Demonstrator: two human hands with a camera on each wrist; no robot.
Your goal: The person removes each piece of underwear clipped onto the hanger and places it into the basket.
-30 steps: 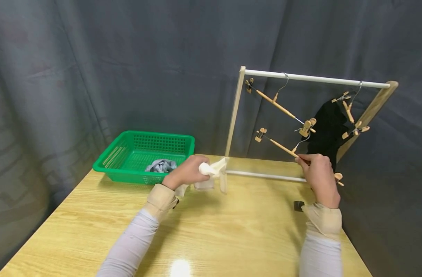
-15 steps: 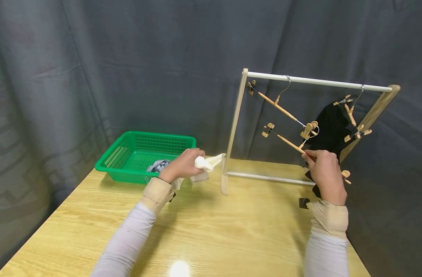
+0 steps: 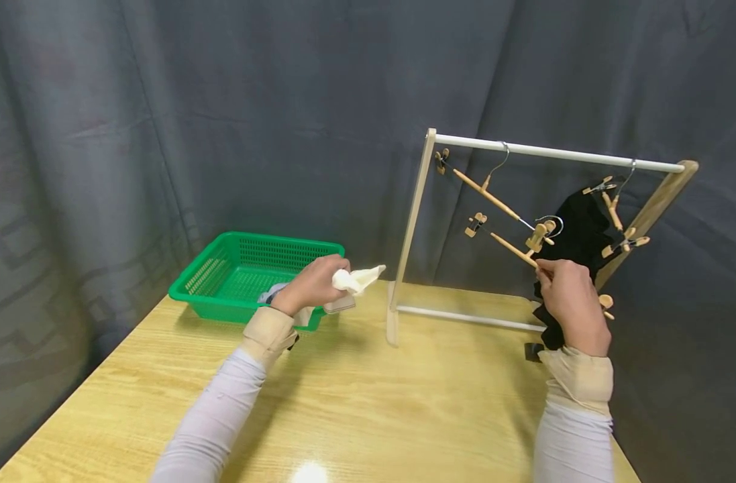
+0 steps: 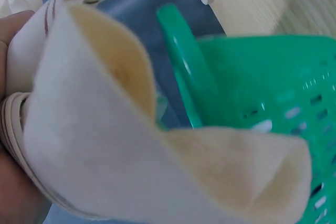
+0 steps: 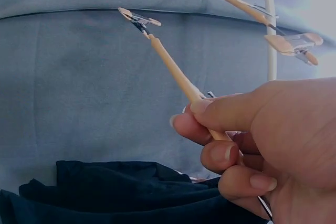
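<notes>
My left hand grips a bunched cream cloth beside the right end of the green basket. Brown stripes edge this cloth in the left wrist view, where it hides much of the hand. My right hand pinches the bar of a wooden clip hanger between thumb and fingers. Its hook stands below the rack's white top rail, apart from it. Both a left clip and the bar show in the right wrist view; the other end is hidden behind my hand.
Another wooden clip hanger hangs on the rail. Farther right, a hanger hangs by a black cloth. The green basket contains a grey cloth, partly behind my left hand. A small black object lies near my right wrist.
My left hand has drawn left with the cream cloth, now overlapping the basket's near right corner. My right hand has moved right with the hanger, and its hook has risen relative to the rack.
</notes>
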